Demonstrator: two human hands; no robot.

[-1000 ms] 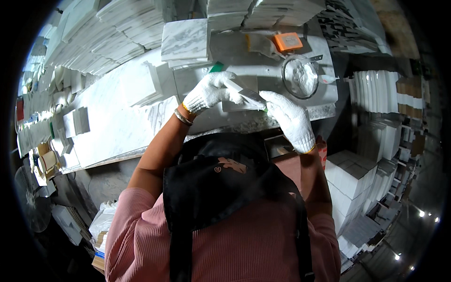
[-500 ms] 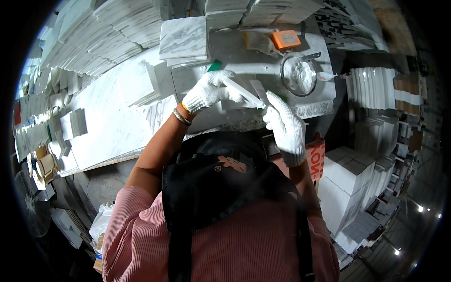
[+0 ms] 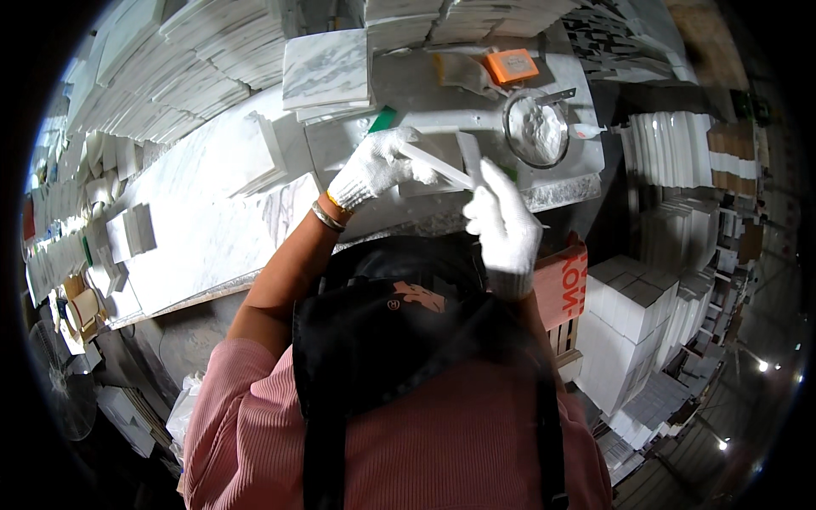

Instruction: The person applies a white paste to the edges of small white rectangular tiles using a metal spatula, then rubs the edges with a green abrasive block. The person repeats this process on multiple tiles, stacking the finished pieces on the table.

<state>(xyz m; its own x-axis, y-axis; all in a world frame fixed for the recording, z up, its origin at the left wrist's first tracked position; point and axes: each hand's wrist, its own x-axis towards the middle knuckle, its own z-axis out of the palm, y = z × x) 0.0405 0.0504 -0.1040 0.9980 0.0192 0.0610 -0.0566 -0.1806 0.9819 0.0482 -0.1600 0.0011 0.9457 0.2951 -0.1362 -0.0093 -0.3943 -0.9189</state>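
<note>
My left hand [image 3: 374, 168], in a white knit glove, grips a white tile [image 3: 437, 164] by its left end, tilted so a narrow edge faces up. My right hand [image 3: 501, 225], gloved too, is closed round a thin flat scraper [image 3: 468, 155]. Its pale blade stands up beside the tile's right end; whether they touch I cannot tell. Beneath lies another flat pale slab, partly covered by my hands. Right of them sits a round bowl [image 3: 541, 136] of white paste or powder, with a metal blade [image 3: 557, 97] across its rim.
A stack of grey-veined marble tiles [image 3: 325, 72] stands beyond my left hand, near a green piece [image 3: 382, 119]. An orange box [image 3: 511, 65] and a crumpled glove [image 3: 463, 73] lie at the back. More tile stacks [image 3: 212, 59] line the far side; white blocks [image 3: 620, 331] stand at right.
My right hand has shifted slightly left and nearer to me, and the scraper has turned more upright beside the tile. The left hand keeps its hold on the tile, barely moved.
</note>
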